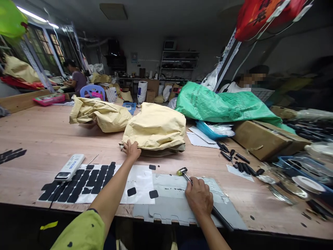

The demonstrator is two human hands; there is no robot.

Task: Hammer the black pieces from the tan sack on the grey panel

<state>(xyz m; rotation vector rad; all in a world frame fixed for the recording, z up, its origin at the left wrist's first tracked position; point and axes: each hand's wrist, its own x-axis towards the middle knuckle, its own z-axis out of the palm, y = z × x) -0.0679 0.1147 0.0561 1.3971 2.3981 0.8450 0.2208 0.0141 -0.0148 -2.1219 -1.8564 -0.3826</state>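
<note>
My left hand (131, 150) reaches forward across the wooden table (39, 132) and grips the near lower corner of a yellow paper sack (156, 126). My right hand (199, 198) is closed round the black handle of a small hammer (182, 171), whose head points away from me over a grey flat sheet (171, 205). A white sheet (137, 180) lies between my arms, carrying rows of black rounded-square pads (85, 180) and a few loose ones.
A second yellow sack (100, 114), a green bag (221, 104), a cardboard box (260, 139) and black handles (239, 163) lie beyond. A white remote-like device (69, 167) rests on the pads. A person (75, 78) sits far left, another (247, 81) behind the green bag.
</note>
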